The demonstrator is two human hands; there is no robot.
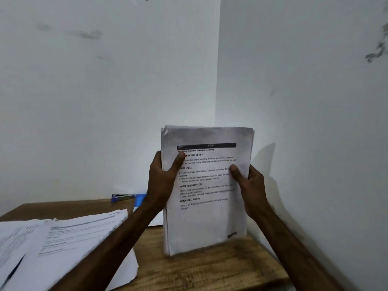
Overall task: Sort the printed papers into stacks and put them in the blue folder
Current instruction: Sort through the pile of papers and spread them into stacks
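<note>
Paper stack (206,217) stands upright between both hands, long axis running top to bottom and leaning a little to the right at the top, printed face toward the camera. Left hand (161,181) grips the left edge about a third of the way down, its thumb (178,160) pressed flat on the front sheet; right hand (251,185) grips the opposite edge slightly lower, thumb (236,172) likewise on the front. The other fingers of both hands go behind the sheets and are hidden, so I cannot tell how they lie. The lower edge of the stack is at or just above the wooden table (210,274) near the wall corner; contact cannot be told.

A sliver of the blue folder (140,200) shows at the back of the table, behind the left forearm, so it lies left of and beyond the stack, on the left hand's side. A blue stapler (122,197) sits just beside it. Loose papers (63,238) are fanned over the left part of the table.

My reading: the sheet edges look uneven at the top, so squaring them on the table likely comes first; then the stack must travel leftward and tip flat toward the folder
</note>
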